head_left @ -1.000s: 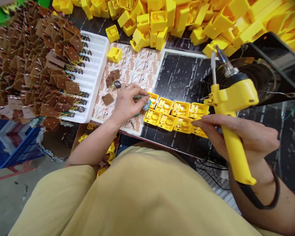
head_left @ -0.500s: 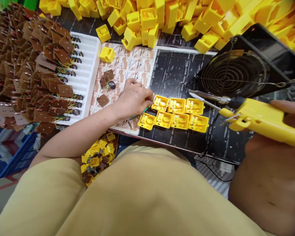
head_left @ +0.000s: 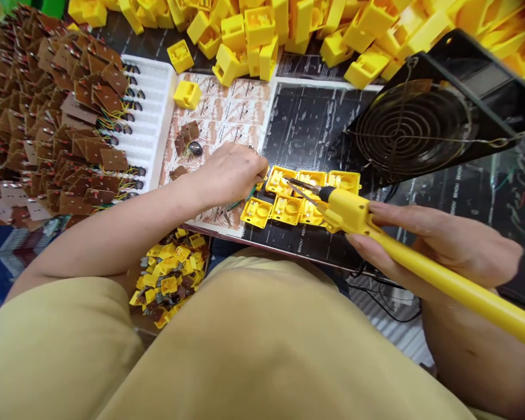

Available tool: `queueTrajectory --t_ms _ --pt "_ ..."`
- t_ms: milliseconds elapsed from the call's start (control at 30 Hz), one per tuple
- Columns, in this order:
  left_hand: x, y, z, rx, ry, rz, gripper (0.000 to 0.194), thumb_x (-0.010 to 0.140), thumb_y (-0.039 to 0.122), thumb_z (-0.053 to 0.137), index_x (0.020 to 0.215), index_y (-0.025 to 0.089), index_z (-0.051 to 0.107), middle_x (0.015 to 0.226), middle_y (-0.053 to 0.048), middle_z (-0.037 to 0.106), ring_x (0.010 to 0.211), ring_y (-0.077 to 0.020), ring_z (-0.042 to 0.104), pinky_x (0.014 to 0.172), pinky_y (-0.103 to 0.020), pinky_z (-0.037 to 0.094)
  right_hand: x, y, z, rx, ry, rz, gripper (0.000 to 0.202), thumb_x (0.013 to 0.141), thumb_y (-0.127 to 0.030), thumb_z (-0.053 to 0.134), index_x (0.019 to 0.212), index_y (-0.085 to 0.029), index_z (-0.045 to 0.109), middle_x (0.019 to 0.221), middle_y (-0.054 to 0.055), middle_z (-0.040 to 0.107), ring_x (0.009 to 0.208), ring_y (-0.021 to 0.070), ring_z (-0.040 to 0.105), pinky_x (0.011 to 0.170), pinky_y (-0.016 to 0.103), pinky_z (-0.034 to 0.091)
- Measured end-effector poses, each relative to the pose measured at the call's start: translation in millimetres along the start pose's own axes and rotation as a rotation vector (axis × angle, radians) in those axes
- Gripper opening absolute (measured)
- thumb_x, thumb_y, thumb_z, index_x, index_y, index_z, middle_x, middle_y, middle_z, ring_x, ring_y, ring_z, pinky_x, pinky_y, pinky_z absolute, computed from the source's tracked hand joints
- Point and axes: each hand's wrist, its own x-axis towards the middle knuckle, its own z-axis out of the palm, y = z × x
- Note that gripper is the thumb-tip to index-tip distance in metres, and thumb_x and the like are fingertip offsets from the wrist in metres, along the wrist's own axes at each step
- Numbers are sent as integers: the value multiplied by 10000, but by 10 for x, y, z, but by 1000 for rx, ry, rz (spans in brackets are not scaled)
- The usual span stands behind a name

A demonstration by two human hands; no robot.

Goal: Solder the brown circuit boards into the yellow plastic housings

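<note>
My right hand [head_left: 450,239] is closed around a yellow soldering iron [head_left: 433,265] with a long handle. Its metal tip reaches left over the small open yellow cases [head_left: 285,209], which lie in two rows and have round speaker grilles inside. Whether the tip touches a case, I cannot tell. At the left end of the upper row, my left hand [head_left: 234,172] has its fingers pinched together. A bit of yellow plastic shows at those fingertips, and a thin green tool [head_left: 238,203] pokes out below them; what exactly the fingers hold is hidden.
Brown circuit boards [head_left: 70,116] with wires are heaped at left beside a white ribbed tray [head_left: 155,105]. Yellow housings [head_left: 260,26] pile along the back. A black fan [head_left: 413,125] stands at right. A box of yellow parts [head_left: 175,271] sits below the table edge.
My right hand has brought the soldering iron left and turned it, so its tip is now over the cases instead of near the fan. My left hand stays almost in place.
</note>
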Motion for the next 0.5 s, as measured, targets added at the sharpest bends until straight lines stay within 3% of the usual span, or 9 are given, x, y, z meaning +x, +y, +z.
queueTrajectory --t_ms 167,333,500 --pt "47 60 -1 34 21 77 185 826 194 552 798 220 733 717 -17 687 795 -212 671 865 -386 495 198 -75 15 -72 81 -317 340 823 -255 818 1109 -239 635 747 -29 744 600 151 707 568 223 597" --pt "111 76 41 65 2 78 168 799 183 566 707 205 705 637 3 643 751 -194 649 905 -415 486 195 -55 24 55 5 -321 331 766 -225 858 1017 -237 642 808 -16 751 658 153 717 634 251 630" --pt "167 82 7 40 -49 87 161 777 154 569 695 205 698 636 4 646 761 -199 664 910 -398 482 267 -40 36 89 -43 -381 208 814 -264 821 911 -221 643 748 -5 727 613 141 699 599 247 628"
